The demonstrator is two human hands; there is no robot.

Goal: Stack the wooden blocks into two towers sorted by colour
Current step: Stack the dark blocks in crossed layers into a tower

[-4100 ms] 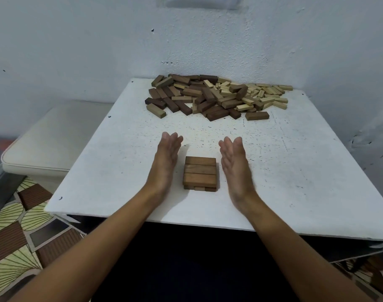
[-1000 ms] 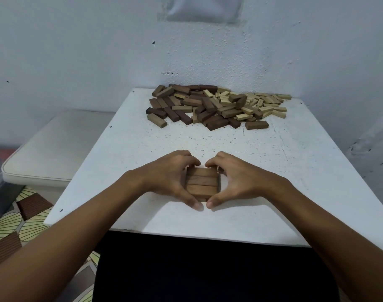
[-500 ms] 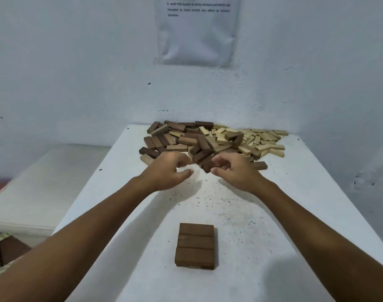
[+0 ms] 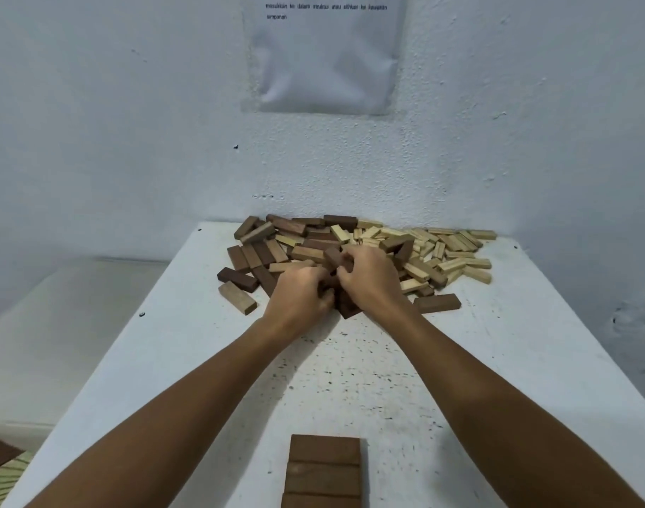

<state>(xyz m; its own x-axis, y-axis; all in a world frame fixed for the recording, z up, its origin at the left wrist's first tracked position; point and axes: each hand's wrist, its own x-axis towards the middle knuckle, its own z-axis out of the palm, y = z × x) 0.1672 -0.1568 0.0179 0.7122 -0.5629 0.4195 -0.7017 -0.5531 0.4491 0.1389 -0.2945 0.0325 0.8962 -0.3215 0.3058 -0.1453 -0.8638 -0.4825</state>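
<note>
Together at the near edge of the heap, the left hand (image 4: 301, 292) and the right hand (image 4: 369, 276) curl their fingers around dark brown blocks (image 4: 344, 303), the thumbs almost meeting. The right hand appears to pinch one short dark piece at its fingertips; how many blocks each hand holds cannot be told, since the knuckles hide them.

Just beyond the hands spreads the pile of loose blocks (image 4: 357, 251) against the far wall: dark and mid-brown pieces mostly to the left and centre, pale ones (image 4: 456, 251) fanned out to the right, lying at all angles. A tan block (image 4: 237, 298) and a dark one (image 4: 436, 303) sit apart at the pile's near corners.

Directly back toward the person, well apart from the hands and at the table's near edge, stands the started brown tower (image 4: 324, 471). Its top layer shows three blocks side by side, their long axes running left to right. Judged from that, the next layer would lie crosswise, long axes pointing away from the person. Both hands are about equally far from it, so the carry is a straight pull back along the white, speckled table (image 4: 497, 361).

No pale tower is visible, and the task looks to be at an early stage.
</note>
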